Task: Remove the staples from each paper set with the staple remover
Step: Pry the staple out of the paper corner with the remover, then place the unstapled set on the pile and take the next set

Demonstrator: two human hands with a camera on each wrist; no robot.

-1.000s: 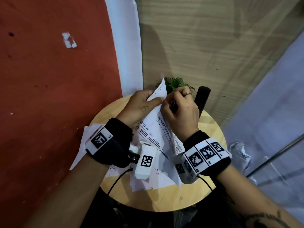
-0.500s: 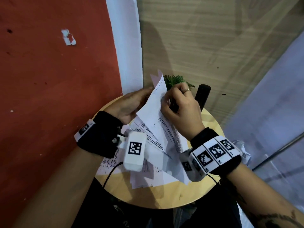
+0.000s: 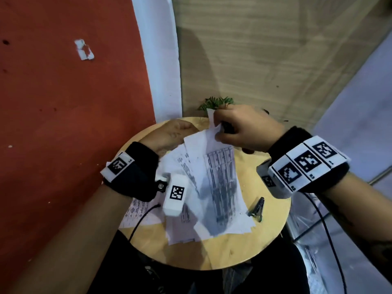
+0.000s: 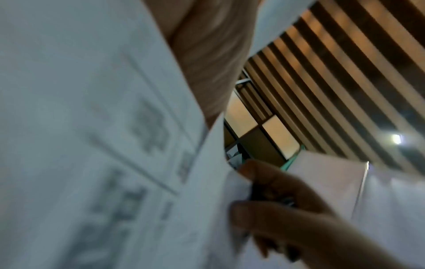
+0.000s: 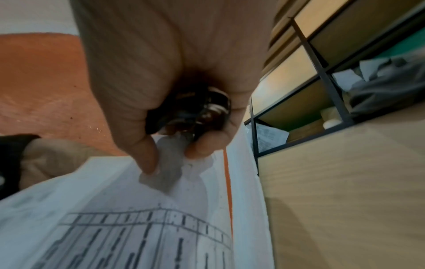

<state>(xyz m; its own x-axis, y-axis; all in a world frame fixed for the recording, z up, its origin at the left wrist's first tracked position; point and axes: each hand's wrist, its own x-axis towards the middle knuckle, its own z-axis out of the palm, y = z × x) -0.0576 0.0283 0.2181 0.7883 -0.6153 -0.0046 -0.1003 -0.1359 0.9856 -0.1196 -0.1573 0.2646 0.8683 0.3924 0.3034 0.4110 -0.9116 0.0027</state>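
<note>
Several printed paper sheets (image 3: pixel 214 187) lie fanned over a round wooden table (image 3: pixel 222 251). My right hand (image 3: pixel 220 132) is at the far edge of the table. It keeps the black staple remover (image 5: pixel 195 112) curled in its palm and pinches the top corner of one sheet (image 5: pixel 165 172) between thumb and finger. My left hand (image 3: pixel 180 132) is to its left and holds the upper left edge of the paper set (image 4: pixel 92 145). Its fingertips are hidden by the paper. No staple can be made out.
A small dark metal clip-like object (image 3: pixel 257 209) lies on the table right of the papers. A green plant (image 3: pixel 216 101) stands behind the hands against a wood-panel wall. A red wall is at the left, and crumpled plastic (image 3: pixel 307 262) is at the lower right.
The two hands have drawn apart. The right hand has moved right with one sheet's corner. The raised papers have dropped and fanned onto the table, uncovering the metal object.
</note>
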